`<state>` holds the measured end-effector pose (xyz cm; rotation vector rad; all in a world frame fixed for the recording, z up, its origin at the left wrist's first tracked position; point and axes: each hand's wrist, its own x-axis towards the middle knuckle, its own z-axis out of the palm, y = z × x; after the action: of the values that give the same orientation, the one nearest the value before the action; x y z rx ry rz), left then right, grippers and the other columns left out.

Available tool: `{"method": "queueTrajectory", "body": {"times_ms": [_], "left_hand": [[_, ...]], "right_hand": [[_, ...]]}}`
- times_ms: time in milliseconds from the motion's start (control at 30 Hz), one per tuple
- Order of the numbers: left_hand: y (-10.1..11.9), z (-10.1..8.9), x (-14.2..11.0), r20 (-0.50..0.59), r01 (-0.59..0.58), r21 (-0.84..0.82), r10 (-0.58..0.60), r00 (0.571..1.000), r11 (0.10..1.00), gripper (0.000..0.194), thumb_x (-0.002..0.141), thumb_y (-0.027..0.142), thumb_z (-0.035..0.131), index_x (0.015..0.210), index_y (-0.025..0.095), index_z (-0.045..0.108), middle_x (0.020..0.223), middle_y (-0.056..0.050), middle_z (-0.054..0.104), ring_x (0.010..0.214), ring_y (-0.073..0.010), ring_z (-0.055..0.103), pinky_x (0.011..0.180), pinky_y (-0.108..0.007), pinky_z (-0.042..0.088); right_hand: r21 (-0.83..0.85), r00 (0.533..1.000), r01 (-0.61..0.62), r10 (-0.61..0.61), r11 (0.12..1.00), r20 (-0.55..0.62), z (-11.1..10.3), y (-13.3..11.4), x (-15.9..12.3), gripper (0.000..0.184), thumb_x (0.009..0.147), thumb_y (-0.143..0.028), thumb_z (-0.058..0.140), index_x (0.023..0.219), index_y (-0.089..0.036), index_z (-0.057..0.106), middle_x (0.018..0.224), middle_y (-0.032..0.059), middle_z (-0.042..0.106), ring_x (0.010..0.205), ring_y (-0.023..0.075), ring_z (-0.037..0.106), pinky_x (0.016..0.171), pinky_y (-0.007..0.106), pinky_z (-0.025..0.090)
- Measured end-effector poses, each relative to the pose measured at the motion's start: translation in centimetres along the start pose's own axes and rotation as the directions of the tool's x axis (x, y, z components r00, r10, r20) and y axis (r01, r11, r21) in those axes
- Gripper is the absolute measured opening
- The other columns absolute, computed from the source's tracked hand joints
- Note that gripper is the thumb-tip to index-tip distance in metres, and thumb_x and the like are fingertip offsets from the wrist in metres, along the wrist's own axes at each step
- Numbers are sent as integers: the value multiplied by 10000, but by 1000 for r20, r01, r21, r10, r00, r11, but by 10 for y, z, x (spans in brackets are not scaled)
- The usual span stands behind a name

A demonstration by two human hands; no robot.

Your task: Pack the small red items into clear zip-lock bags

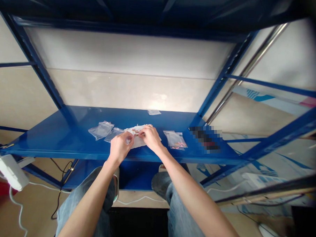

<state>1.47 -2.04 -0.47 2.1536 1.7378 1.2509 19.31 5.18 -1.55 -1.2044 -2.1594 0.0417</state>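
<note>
Blue enamelled steel forms the shelf (51, 144) that carries everything here, and a crinkled white packet (134, 141) lies at the middle of its front edge, its long axis running side to side, roughly parallel to that edge. Both hands lean over it from the front. The right hand (151, 138) is the nearer, resting on the packet's upper right, thumb and fingertips drawn close together beside some tiny reddish bits (136, 133) near its centre. The left hand (119, 147) reaches the packet's left end with its fingers curled, though whether it has a firm grip is hard to tell. The bits are too small to identify. Left of the hands, clear plastic bags (102, 130) overlap near the front edge; to the right, another clear bag (175, 139) holds small coloured pieces, and a flat clear bag (154, 112) lies by the back edge.
</note>
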Motion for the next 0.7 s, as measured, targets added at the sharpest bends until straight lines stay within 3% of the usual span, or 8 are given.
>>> {"method": "queueTrajectory", "body": {"times_ms": [100, 167, 300, 400, 500, 600, 700], "left_hand": [[-2, 2, 1, -21, 31, -72, -33, 999, 997, 81, 862, 252, 626, 834, 223, 696, 815, -45, 756, 760, -213, 703, 734, -285, 483], [-3, 4, 3, -33, 60, -164, -66, 997, 985, 84, 848, 269, 637, 827, 209, 692, 795, -40, 747, 723, -198, 689, 720, -277, 488], [1, 6, 5, -12, 76, -353, -85, 996, 932, 129, 826, 290, 644, 822, 171, 693, 764, -40, 729, 687, -183, 655, 672, -264, 477], [3, 8, 6, 15, 91, -482, -95, 995, 872, 156, 808, 298, 655, 831, 149, 696, 789, -53, 734, 713, -189, 654, 674, -266, 483], [2, 8, 7, 15, 132, -536, -147, 989, 834, 173, 803, 327, 666, 790, 155, 680, 765, -53, 727, 704, -189, 656, 693, -274, 498], [-3, 6, 8, -31, 125, -406, -150, 988, 905, 150, 813, 319, 651, 765, 177, 662, 738, -41, 715, 690, -188, 651, 697, -279, 489], [-4, 3, 7, -51, 96, -155, -105, 993, 983, 84, 829, 274, 625, 800, 205, 662, 757, -33, 724, 700, -198, 663, 692, -279, 464]], "right_hand": [[211, 989, 3, 29, 978, -148, -9, -9, 1, 67, 871, -173, 724, 834, -208, 768, 885, 60, 695, 921, 226, 608, 864, 353, 472], [394, 971, 54, 45, 917, -237, -18, -21, -2, 68, 900, -237, 704, 875, -219, 765, 919, 50, 695, 941, 213, 624, 882, 348, 486], [576, 976, 135, -8, 807, -217, -29, -49, -12, 131, 927, -331, 685, 913, -231, 768, 971, 41, 694, 998, 202, 645, 925, 341, 500], [561, 987, 113, -27, 820, -158, -26, -55, -15, 143, 934, -333, 675, 986, -238, 770, 1012, 47, 703, 1026, 206, 648, 953, 348, 499], [502, 978, 62, 47, 863, -201, -18, -39, -10, 167, 955, -311, 632, 1014, -225, 762, 1021, 63, 708, 1013, 215, 648, 934, 359, 502], [350, 968, -40, 122, 936, -218, -8, -15, -3, 143, 939, -226, 624, 925, -211, 765, 958, 64, 701, 960, 223, 629, 911, 370, 489], [139, 980, -117, 137, 983, -146, 1, 0, -1, 118, 906, -174, 660, 880, -210, 769, 942, 69, 691, 953, 242, 590, 886, 378, 467]]}}
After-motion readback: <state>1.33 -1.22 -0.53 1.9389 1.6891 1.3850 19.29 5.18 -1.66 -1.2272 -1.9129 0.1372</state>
